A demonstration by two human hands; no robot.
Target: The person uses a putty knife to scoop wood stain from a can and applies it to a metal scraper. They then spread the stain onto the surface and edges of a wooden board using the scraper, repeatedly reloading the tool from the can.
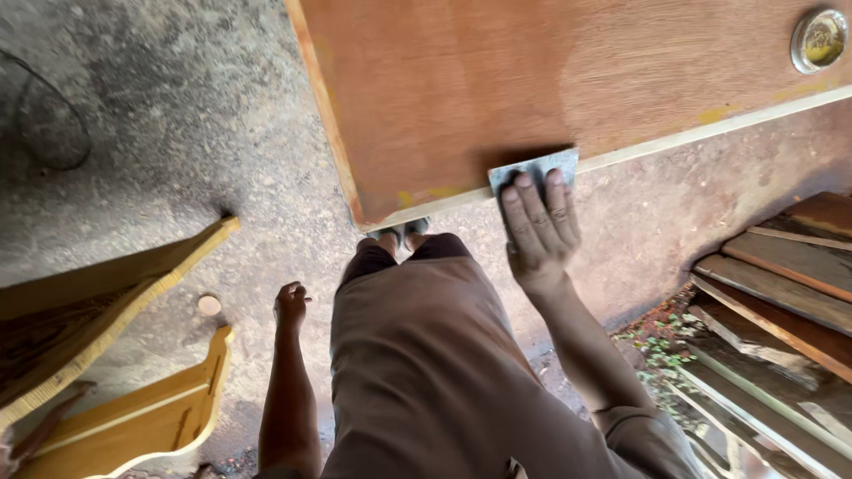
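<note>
I am watching the right hand's fingers (532,208) lying flat and close together, pressing a grey sheet of sandpaper (535,168) against the near edge of the brown wooden panel (497,80). The right hand (537,231) is holding the sheet by pressure alone, with nothing curled around it, so I am judging that the paper could slide out from under the fingers and drop to the concrete floor (177,133) if the push grows uneven. The sheet is sitting right over the pale edge strip (710,130), near the panel's corner; leaning too hard there could round the edge or scuff the veneer beside the yellow filler patches. A slip along that edge could also scrape the fingertips on it.

The left hand (290,304) is hanging loosely curled by the thigh, holding nothing and not bracing the panel, so the panel may shift under a strong stroke. The feet (399,232) are standing just under the panel's edge. Yellow furniture pieces (115,355) are lying to the left and stacked planks (781,310) to the right, close enough to trip over.
</note>
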